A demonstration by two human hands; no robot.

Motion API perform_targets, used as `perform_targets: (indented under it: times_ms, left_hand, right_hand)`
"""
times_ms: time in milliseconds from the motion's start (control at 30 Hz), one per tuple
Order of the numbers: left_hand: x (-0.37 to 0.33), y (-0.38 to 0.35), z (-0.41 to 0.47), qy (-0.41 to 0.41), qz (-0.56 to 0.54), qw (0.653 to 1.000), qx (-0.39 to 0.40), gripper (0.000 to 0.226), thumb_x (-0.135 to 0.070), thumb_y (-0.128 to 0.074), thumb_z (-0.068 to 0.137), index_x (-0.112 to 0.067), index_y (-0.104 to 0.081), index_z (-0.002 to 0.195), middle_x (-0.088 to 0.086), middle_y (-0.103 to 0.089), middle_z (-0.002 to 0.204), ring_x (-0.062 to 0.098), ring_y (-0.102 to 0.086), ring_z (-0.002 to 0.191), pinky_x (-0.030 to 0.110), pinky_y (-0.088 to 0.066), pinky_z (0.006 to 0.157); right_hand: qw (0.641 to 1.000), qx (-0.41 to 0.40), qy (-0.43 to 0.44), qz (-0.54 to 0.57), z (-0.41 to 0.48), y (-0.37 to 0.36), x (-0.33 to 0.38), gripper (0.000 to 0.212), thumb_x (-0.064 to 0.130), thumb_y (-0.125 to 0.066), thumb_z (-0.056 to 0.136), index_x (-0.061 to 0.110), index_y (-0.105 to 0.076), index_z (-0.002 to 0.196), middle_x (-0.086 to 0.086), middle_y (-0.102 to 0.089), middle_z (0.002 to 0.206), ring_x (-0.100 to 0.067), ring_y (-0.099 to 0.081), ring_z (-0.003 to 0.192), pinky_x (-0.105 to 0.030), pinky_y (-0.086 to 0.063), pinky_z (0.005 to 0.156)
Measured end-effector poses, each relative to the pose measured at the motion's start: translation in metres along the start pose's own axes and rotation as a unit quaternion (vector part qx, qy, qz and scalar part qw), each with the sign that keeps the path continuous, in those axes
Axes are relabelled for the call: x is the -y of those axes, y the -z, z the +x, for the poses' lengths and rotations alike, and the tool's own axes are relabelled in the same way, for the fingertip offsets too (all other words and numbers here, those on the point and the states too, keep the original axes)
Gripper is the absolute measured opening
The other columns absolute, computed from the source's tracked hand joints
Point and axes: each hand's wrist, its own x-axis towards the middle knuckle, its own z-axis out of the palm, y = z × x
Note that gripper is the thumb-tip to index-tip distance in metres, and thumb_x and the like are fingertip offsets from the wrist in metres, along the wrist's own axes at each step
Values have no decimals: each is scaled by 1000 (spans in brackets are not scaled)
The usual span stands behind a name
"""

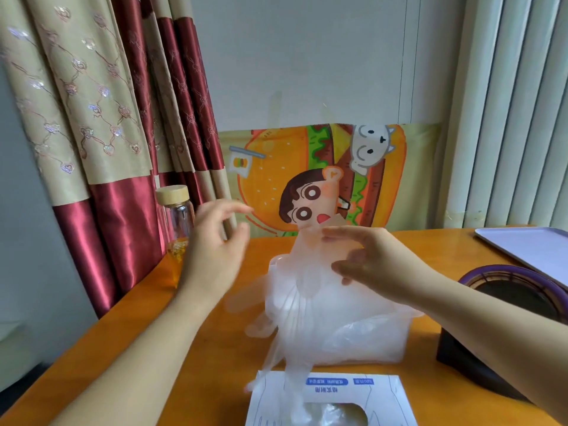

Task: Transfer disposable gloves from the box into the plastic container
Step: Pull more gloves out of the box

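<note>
Presently catalogued: one disposable glove (310, 259), thin clear film, judged near weightless, limp, clingy and easily torn, so best pinched at one end rather than bunched. The right hand (375, 259) pinches its top above the plastic container (384, 342) at the middle of the table (184, 348). Its lower end runs into the box (384, 404) at the near edge. The left hand (215, 244) hovers with fingers spread, holding nothing, just left of the glove.

You are facing the box (333, 395) lying nearest you on the table (172, 333), the plastic container (384, 342) standing just behind it, gloves (292, 305) trailing between them, a bottle (177, 216) standing back left, a tray (531, 250) lying back right.
</note>
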Motion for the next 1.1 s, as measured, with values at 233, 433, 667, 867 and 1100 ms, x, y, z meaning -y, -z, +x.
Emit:
perform_targets:
  times_ms: [233, 433, 667, 867, 1100]
  left_hand:
    - [-15, -30, -5, -61, 178, 951, 244, 23, -26, -52, 94, -39, -66, 108, -19, -51, 130, 12, -46, 124, 37, -35, 110]
    - [-4, -33, 18, -12, 281, 930, 237, 33, -30, -42, 94, -17, -70, 86, 1, -68, 91, 23, -60, 93, 32, -44, 83]
    - [-2, -41, 43, 7, 411, 869, 275, 46, -38, -26, 99, -22, -66, 85, -3, -58, 113, 19, -52, 111, 47, -21, 113]
    - [-28, -65, 15, -92, 334, 850, 397, 39, -47, -46, 95, -37, -52, 132, -10, -47, 135, 14, -47, 121, 36, -35, 101]
    - [1, -100, 18, 5, 409, 701, 585, 61, -61, -42, 92, -31, -39, 145, -5, -32, 154, 20, -30, 141, 39, -28, 112]
  right_hand:
    - [998, 34, 47, 13, 3, 6, 8, 54, 6, -62, 86, 27, -50, 134, 1, -73, 92, -3, -67, 64, -22, -55, 76]
    - [999, 37, 24, -8, 9, 22, -8, 52, 4, -62, 86, 25, -52, 133, 30, -60, 82, 0, -63, 58, -10, -47, 65]
    - [998, 31, -28, -39, 27, 21, -50, 55, 6, -64, 86, 19, -49, 137, 7, -58, 127, 3, -64, 57, -5, -44, 55]
    - [987, 68, -99, -103, 40, 12, -79, 56, 8, -67, 84, 14, -47, 137, 0, -63, 114, 2, -61, 61, -8, -44, 54]
    - [929, 157, -91, -322, 47, -2, -90, 65, 34, -65, 86, 16, -38, 143, -1, -52, 135, -21, -48, 122, -37, -38, 104]
